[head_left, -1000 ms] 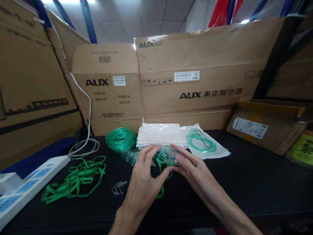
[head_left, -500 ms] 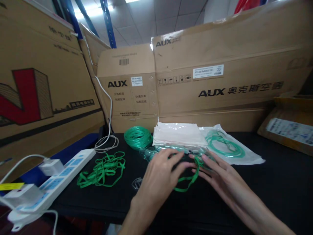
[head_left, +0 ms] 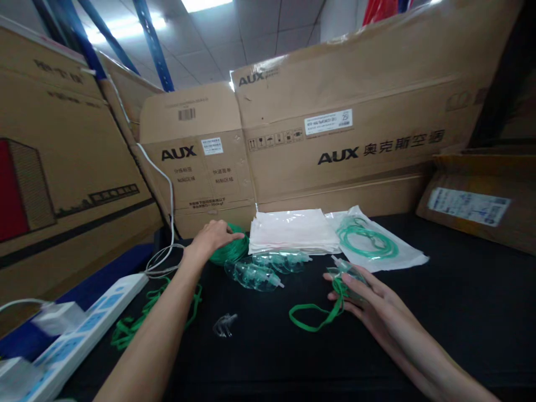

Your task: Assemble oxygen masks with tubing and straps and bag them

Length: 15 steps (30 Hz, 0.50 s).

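My left hand (head_left: 213, 235) reaches far across the black table (head_left: 439, 312) and lies on the coil of green tubing (head_left: 229, 251), fingers curled over it. My right hand (head_left: 363, 293) rests at centre right, fingers pinched on a clear plastic mask (head_left: 344, 268) whose green elastic strap (head_left: 312, 317) trails on the table to the left. Two more clear masks (head_left: 259, 271) lie between my hands.
A stack of white bags (head_left: 293, 230) and a sealed bag with green tubing (head_left: 372, 243) lie at the back. Loose green straps (head_left: 129, 329), small clear connectors (head_left: 224, 325) and a white power strip (head_left: 79, 335) sit left. Cardboard boxes (head_left: 335, 123) wall the back and sides.
My left hand left the mask and strap and moved left and back onto the green tubing coil. My right hand stays on the mask, whose strap now lies free.
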Each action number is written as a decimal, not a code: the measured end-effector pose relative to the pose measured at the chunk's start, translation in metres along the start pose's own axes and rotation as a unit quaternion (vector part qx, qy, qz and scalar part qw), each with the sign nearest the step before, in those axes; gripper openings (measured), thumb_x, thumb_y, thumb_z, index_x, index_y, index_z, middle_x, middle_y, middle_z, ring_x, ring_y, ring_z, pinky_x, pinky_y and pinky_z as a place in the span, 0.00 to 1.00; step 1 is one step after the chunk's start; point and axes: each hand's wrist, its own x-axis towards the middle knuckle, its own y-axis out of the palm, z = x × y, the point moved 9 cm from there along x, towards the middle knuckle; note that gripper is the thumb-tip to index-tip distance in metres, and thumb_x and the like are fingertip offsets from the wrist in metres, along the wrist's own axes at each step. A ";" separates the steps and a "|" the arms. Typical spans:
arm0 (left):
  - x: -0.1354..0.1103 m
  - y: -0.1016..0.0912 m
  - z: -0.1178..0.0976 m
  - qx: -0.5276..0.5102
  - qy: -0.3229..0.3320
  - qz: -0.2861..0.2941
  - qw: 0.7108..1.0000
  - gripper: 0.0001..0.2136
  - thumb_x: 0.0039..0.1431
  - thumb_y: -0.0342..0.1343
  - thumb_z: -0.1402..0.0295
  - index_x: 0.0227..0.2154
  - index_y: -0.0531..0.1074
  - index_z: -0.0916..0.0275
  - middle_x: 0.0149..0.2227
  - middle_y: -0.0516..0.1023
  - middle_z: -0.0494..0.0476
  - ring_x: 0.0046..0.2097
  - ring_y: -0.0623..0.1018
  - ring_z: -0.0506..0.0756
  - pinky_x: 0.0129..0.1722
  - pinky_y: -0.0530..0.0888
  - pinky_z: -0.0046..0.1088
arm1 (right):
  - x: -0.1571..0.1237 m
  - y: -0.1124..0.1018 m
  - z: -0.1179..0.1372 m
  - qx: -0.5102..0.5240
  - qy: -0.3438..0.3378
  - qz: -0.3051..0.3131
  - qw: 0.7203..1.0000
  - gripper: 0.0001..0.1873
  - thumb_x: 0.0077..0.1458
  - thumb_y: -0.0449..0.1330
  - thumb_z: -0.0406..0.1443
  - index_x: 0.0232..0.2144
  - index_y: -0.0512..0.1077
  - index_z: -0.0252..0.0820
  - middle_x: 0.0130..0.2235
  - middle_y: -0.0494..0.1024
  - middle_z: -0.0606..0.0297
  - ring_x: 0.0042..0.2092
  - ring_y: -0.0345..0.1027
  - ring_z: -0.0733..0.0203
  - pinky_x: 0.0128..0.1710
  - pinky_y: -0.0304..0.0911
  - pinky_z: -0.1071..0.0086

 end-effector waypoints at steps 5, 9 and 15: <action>0.018 0.019 -0.002 0.024 -0.031 0.041 0.998 0.16 0.67 0.58 0.62 0.54 0.71 0.62 0.54 0.75 0.62 0.51 0.78 0.60 0.49 0.78 0.44 | -0.002 0.004 0.001 -0.004 0.001 0.010 1.000 0.28 0.50 0.74 0.45 0.50 0.74 0.43 0.44 0.85 0.60 0.38 0.81 0.60 0.39 0.74 0.72; 0.025 0.019 0.004 0.007 -0.050 0.039 0.998 0.17 0.66 0.59 0.62 0.54 0.71 0.62 0.55 0.74 0.62 0.51 0.78 0.60 0.49 0.77 0.44 | -0.004 0.006 0.002 -0.011 -0.002 0.018 1.000 0.26 0.51 0.73 0.45 0.50 0.74 0.44 0.44 0.85 0.60 0.38 0.80 0.60 0.40 0.74 0.71; 0.037 0.008 0.031 -0.092 -0.076 0.022 0.993 0.16 0.67 0.58 0.61 0.53 0.72 0.62 0.53 0.75 0.60 0.49 0.78 0.60 0.48 0.78 0.43 | -0.004 0.003 0.001 -0.005 0.000 0.012 1.000 0.29 0.50 0.74 0.45 0.52 0.73 0.45 0.42 0.85 0.61 0.37 0.80 0.59 0.39 0.73 0.70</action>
